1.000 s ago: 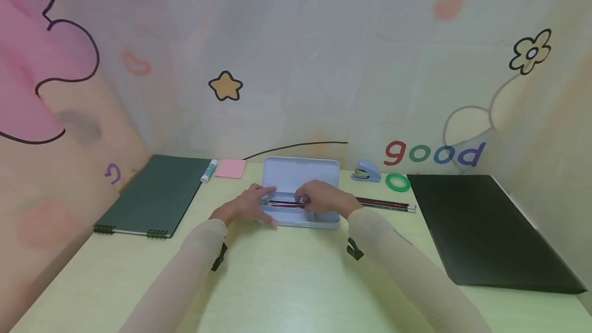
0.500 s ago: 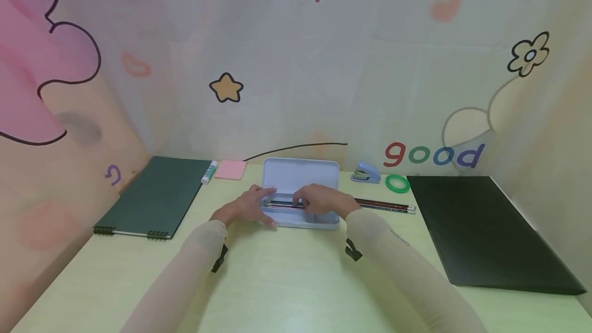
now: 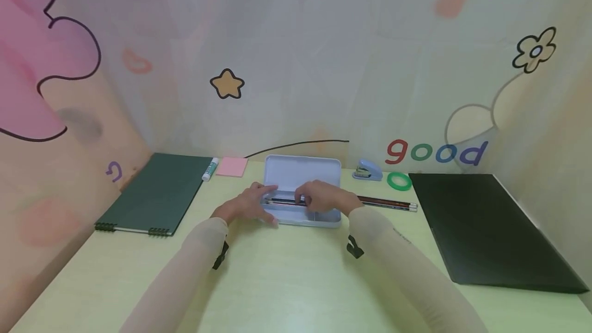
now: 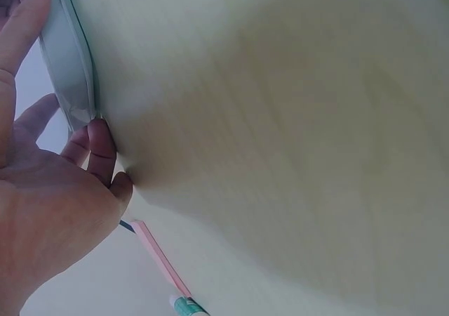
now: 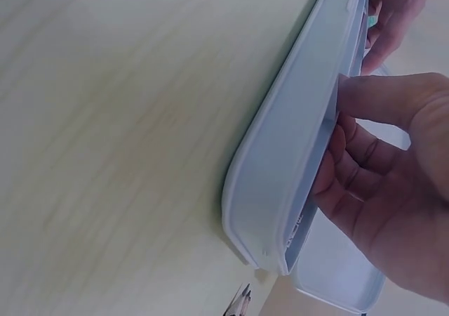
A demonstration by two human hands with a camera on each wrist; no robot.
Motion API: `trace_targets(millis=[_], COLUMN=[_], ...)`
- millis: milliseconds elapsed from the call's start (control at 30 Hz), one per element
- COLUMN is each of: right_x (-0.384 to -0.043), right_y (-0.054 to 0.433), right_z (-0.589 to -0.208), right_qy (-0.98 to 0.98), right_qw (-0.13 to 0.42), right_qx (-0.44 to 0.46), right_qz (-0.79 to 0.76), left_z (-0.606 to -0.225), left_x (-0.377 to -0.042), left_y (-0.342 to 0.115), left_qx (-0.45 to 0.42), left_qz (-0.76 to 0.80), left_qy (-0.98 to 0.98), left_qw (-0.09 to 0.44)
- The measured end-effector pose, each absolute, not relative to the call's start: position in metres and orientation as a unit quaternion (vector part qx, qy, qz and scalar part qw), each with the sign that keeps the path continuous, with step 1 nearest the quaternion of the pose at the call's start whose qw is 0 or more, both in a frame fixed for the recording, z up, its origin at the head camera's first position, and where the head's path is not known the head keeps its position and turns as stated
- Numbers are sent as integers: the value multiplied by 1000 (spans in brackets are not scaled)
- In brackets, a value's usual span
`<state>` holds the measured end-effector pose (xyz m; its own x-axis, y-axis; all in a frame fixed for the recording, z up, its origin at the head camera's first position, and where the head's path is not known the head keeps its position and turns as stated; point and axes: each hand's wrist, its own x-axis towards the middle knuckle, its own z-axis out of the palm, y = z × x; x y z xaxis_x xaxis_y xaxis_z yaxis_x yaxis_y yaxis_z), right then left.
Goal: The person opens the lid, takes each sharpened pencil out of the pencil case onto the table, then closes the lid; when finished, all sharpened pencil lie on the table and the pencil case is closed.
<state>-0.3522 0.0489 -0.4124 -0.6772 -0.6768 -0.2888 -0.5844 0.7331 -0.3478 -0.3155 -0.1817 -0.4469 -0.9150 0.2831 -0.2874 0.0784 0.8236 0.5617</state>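
A light-blue pencil case [image 3: 302, 172] stands at the table's back with its lid raised. My left hand [image 3: 248, 204] holds its left end, thumb at the front and fingers behind; in the left wrist view the left hand [image 4: 56, 196] has its fingertips against the case wall. Slim pencils [image 3: 287, 202] lie inside along the case. My right hand [image 3: 324, 197] reaches in from the right and pinches them with curled fingers. In the right wrist view the right hand's [image 5: 393, 175] fingertips dip behind the case wall [image 5: 280, 133], which hides what they hold.
More pencils [image 3: 390, 204] lie right of the case. Behind are a stapler [image 3: 367, 170] and green tape roll [image 3: 399, 181]. A black folder [image 3: 490, 230] lies right; a green spiral notebook [image 3: 157, 194], glue stick [image 3: 210, 169] and pink sticky notes [image 3: 232, 167] lie left.
The right hand shifts only slightly inside the case, fingers staying at the pencils. The left hand keeps its hold on the case end. The head view tilts a little.
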Motion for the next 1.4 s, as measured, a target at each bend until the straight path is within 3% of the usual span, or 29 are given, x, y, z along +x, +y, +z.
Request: trace_targets(millis=[1400], right_x=[-354], right_y=[49], right_z=[-406], right_qy=[897], right_qw=[234], right_qx=[-347], right_qz=[-142], left_z=[-446], left_x=[-316], left_y=[-182], left_qx=[94], left_qz=[286], left_qy=[937], left_qw=[178])
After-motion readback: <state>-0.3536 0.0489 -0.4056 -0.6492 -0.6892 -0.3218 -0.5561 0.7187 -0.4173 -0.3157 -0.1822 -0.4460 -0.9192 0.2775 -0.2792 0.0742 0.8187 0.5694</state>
